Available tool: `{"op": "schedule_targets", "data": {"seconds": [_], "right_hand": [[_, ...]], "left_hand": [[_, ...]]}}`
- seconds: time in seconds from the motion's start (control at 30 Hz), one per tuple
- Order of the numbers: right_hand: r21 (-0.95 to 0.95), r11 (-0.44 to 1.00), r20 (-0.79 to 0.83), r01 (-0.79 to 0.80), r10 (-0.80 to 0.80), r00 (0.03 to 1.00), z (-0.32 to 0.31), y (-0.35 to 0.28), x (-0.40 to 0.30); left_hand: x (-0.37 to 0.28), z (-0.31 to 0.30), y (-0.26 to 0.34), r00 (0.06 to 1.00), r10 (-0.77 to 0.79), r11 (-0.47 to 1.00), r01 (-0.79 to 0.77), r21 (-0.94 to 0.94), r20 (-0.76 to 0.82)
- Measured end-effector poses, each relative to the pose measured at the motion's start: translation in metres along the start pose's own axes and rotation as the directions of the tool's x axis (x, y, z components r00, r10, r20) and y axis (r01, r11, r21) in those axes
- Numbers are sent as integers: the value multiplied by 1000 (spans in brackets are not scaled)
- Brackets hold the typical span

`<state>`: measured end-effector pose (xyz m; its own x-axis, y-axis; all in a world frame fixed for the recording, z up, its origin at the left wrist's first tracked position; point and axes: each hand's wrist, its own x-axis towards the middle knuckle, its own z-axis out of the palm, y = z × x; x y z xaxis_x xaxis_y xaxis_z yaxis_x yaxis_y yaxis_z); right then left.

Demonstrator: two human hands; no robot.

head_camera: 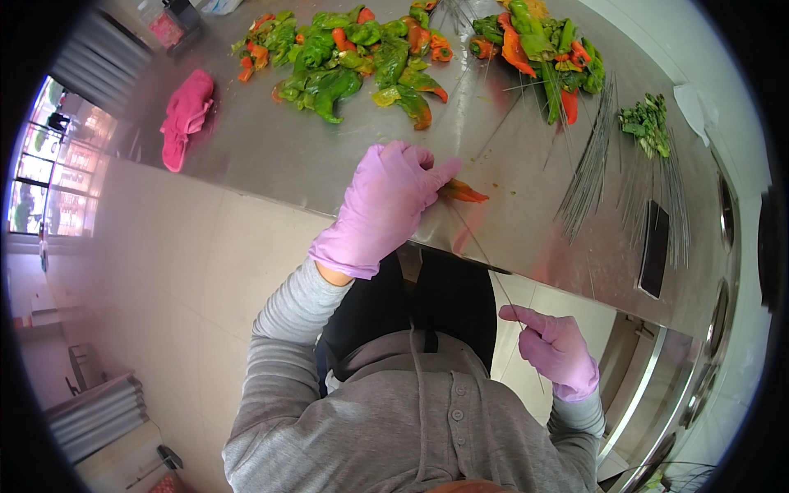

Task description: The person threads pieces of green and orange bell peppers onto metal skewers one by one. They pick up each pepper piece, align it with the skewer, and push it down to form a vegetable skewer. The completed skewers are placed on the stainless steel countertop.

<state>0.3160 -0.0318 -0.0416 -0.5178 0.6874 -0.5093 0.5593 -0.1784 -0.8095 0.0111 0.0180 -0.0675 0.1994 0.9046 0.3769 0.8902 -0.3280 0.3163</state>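
Observation:
My left hand (394,197), in a pink-purple glove, holds a pepper (463,191) just above the steel table. The pepper's orange-red, tapered end points right, and the rest is hidden by my fingers. In my right hand (555,351), gloved alike, a thin metal wire (493,268) is pinched between thumb and forefinger. It runs up and left to the pepper at my left hand; whether it pierces the flesh cannot be seen. Beyond my left hand lies a loose heap of green and red peppers (345,55).
A second pepper pile (542,49) has wires sticking out of it. Wire bundles (588,166) and chopped greens (645,123) lie at right, near a black phone-like slab (654,249). A pink cloth (187,117) rests at left on the steel table (271,160).

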Motion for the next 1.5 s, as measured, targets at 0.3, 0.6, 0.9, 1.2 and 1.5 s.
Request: {"op": "schedule_targets", "data": {"seconds": [0.3,0.6,0.9,1.2,1.5], "right_hand": [[49,999,-17,-23,24,1000,4,-1,5],[68,996,20,-50,49,999,8,8,11],[139,983,27,-117,115,993,16,2,18],[130,989,13,-77,75,997,15,-17,26],[127,986,-9,-106,107,994,15,-25,30]], "left_hand": [[2,1,-2,997,60,998,-60,10,-49],[5,3,-4,997,55,998,-54,34,-59],[6,5,-5,991,94,993,-87,75,-100],[6,7,-6,982,150,985,-138,107,-113],[0,3,0,994,98,982,-88,169,-53]]}}
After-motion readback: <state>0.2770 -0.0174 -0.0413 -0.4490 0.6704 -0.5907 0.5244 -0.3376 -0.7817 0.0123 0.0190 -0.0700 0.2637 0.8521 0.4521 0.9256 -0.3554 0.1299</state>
